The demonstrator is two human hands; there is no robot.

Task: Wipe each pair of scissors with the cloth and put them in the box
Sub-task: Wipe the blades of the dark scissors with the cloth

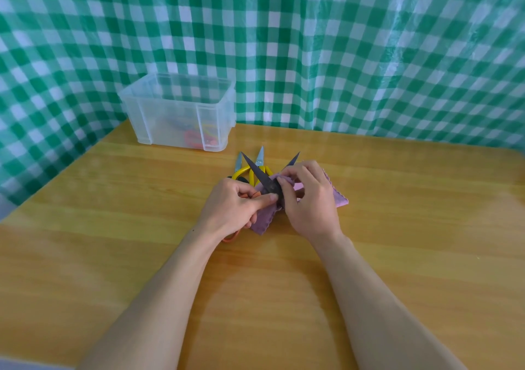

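Here, your left hand (238,207) is curled around the orange handles of the dark-bladed scissors (260,175), with the forefinger stretched out toward the pivot. The blades stand spread in a wide V, tips pointing away from you. Your right hand (309,199) pinches the purple cloth (339,196) against the scissors near the pivot, thumb and fingertips bunching the fabric there. The rest of the cloth hangs below and to both sides of your hands, one corner lying on the bench (397,227).

Just beyond your left hand, yellow-handled scissors (241,172) lie on the bench with their silver blade pointing away. A second silver blade (238,161) shows just to the left, but you cannot tell which handle it belongs to.

The clear plastic box (170,119) stands further back and to the left, near the bench's far edge. Red and yellow handles (196,138) show blurred through its wall. A green-and-white checked sheet (341,57) hangs behind the bench.
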